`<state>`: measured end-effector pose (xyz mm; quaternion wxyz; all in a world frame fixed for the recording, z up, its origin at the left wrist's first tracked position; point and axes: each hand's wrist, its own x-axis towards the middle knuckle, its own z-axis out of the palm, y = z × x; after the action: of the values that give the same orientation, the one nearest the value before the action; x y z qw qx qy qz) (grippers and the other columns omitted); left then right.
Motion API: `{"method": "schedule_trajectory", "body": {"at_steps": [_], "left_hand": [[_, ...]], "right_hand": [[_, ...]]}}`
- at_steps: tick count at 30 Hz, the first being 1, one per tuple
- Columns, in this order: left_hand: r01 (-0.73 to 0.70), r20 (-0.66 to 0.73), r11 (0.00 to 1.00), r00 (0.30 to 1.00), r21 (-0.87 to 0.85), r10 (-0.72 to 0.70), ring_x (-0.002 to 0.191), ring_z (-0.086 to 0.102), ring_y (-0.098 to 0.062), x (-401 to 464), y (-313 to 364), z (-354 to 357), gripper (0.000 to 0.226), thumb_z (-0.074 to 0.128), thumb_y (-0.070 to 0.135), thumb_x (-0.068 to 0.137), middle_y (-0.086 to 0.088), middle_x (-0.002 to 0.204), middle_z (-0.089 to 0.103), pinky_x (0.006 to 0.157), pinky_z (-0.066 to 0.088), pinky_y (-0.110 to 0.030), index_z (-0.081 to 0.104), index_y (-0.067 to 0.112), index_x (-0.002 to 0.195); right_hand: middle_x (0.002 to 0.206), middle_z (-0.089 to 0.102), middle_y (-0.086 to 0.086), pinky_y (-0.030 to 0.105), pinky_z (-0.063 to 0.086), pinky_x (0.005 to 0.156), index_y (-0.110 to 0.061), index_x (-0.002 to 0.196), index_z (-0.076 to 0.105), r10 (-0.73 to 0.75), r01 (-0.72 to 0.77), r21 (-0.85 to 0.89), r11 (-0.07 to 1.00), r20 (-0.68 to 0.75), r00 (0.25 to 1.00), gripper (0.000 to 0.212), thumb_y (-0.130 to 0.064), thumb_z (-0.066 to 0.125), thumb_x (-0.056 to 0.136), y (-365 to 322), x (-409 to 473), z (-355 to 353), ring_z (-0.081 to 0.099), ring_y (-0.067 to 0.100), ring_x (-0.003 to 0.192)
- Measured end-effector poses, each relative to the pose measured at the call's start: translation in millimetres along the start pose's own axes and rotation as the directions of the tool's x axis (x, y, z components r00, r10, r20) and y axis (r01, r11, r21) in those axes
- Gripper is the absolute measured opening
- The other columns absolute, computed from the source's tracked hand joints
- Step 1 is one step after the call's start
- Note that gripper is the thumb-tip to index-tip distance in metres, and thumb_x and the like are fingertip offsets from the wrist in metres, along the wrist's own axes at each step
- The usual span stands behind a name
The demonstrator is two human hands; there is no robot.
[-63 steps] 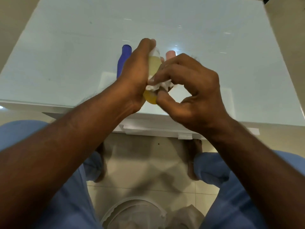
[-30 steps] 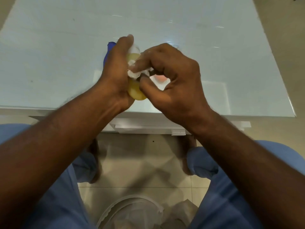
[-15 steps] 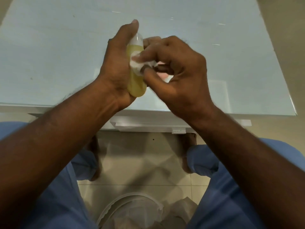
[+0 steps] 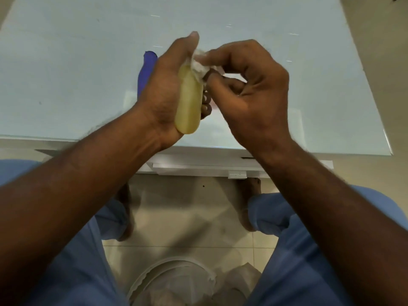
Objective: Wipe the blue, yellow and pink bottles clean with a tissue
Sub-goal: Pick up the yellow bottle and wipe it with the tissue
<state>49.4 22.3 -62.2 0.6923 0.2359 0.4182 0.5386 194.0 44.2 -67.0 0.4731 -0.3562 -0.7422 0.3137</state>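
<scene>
1. Above the near edge of the glass table (image 4: 66,62), the person holds the yellow bottle (image 4: 188,102) in the air, well off the tabletop, with its rounded bottom toward them and its neck pointing away.
2. Their left hand (image 4: 163,89) is wrapped round the bottle's body from the left side, thumb stretched up along the neck and fingertips (image 4: 206,107) curling round on the right.
3. Their right hand (image 4: 249,91) is closed in a pinch on a crumpled white tissue (image 4: 198,66), which is pressed against the bottle's neck and shoulder, just beside the left thumb. So both hands are clamped, one on the bottle and one on the tissue, and they meet at the neck.
4. Behind the left hand, the blue bottle (image 4: 146,69) stands on the table, only partly visible. I can make out a faint pink blur past the right fingers, likely the pink bottle, but it is too hidden to place.
5. On the floor between the person's knees sits a white bin (image 4: 174,281) with a liner in it.
6. To my eye the step in hand is wiping the yellow bottle, with work now at its upper end. I cannot judge whether the other two bottles are done.
7. The next move probably calls for turning the bottle in the left grip so the tissue reaches the covered side, keeping a firm hold, since the smooth bottle may slip.
</scene>
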Motion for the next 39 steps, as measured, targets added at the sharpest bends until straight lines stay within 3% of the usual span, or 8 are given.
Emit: {"method": "schedule_trajectory", "body": {"at_steps": [6,11,14,20,23,27,36,39], "left_hand": [[-0.034,-0.085,0.999,0.996,0.032,0.037,0.081,0.065,-0.027,-2,13,-7,0.057,0.044,0.054,0.102,-0.014,0.090,0.061,0.077,0.057,-0.040,0.065,0.006,0.126],[-0.036,-0.015,0.994,0.999,0.104,0.038,0.103,0.054,-0.036,-3,4,2,0.066,0.046,0.053,0.102,-0.017,0.119,0.053,0.092,0.049,-0.046,0.056,-0.005,0.131],[-0.022,-0.012,0.988,1.000,0.153,0.025,0.094,0.050,-0.030,-3,1,4,0.051,0.048,0.053,0.101,-0.015,0.107,0.052,0.080,0.044,-0.040,0.061,0.007,0.116],[-0.054,-0.056,0.992,0.997,0.114,0.061,0.096,0.074,-0.031,-8,12,-2,0.057,0.041,0.051,0.105,-0.015,0.101,0.073,0.090,0.060,-0.047,0.063,0.003,0.127],[-0.100,-0.029,0.975,0.994,0.199,0.108,0.103,0.068,-0.028,-9,7,2,0.051,0.039,0.049,0.107,-0.010,0.101,0.068,0.094,0.055,-0.046,0.064,0.005,0.114],[-0.068,-0.076,0.936,0.992,0.346,0.100,0.086,0.054,-0.018,-9,4,6,0.045,0.043,0.057,0.103,0.001,0.087,0.062,0.073,0.047,-0.034,0.069,0.020,0.102],[-0.010,-0.076,0.972,0.997,0.236,0.029,0.081,0.067,-0.016,-11,1,6,0.063,0.031,0.060,0.105,-0.007,0.103,0.072,0.070,0.056,-0.032,0.062,0.014,0.135],[-0.037,-0.114,0.968,0.991,0.248,0.067,0.077,0.064,-0.015,-9,0,6,0.053,0.036,0.053,0.107,-0.003,0.093,0.070,0.072,0.054,-0.032,0.066,0.014,0.124]], "right_hand": [[0.092,0.070,0.008,0.060,0.052,0.098,-0.007,0.093,0.084,-0.232,0.265,-0.110,0.958,0.249,0.940,0.011,-0.011,0.075,0.088,-5,-13,8,0.064,0.015,0.082],[0.102,0.072,0.011,0.032,0.064,0.074,-0.004,0.102,0.081,-0.047,0.048,-0.015,0.999,0.022,0.999,0.016,0.004,0.073,0.090,-1,-1,-1,0.074,0.019,0.098],[0.102,0.070,0.013,0.034,0.065,0.074,-0.004,0.103,0.079,-0.014,0.014,-0.003,1.000,-0.036,0.999,0.017,0.005,0.071,0.092,0,-1,-1,0.073,0.021,0.099],[0.094,0.067,0.003,0.042,0.059,0.076,-0.005,0.097,0.083,-0.201,0.220,-0.069,0.973,0.215,0.956,0.009,-0.007,0.079,0.089,-4,-11,7,0.068,0.018,0.087],[0.101,0.070,0.006,0.025,0.060,0.074,-0.005,0.100,0.081,-0.093,0.097,-0.043,0.994,0.084,0.992,0.012,-0.001,0.077,0.090,-4,-4,2,0.072,0.014,0.096],[0.103,0.073,0.010,0.027,0.064,0.074,-0.015,0.101,0.076,0.007,-0.009,-0.021,1.000,-0.083,0.997,0.013,-0.003,0.074,0.095,-3,1,0,0.074,0.017,0.097],[0.109,0.075,0.012,0.036,0.068,0.080,-0.006,0.109,0.076,0.008,-0.012,-0.034,0.999,-0.121,0.993,0.010,-0.007,0.072,0.100,7,9,-4,0.075,0.022,0.102],[0.108,0.073,0.013,0.032,0.067,0.078,-0.007,0.107,0.076,-0.029,0.026,-0.040,0.999,-0.085,0.996,0.010,-0.004,0.073,0.099,5,7,-2,0.074,0.022,0.101]]}}
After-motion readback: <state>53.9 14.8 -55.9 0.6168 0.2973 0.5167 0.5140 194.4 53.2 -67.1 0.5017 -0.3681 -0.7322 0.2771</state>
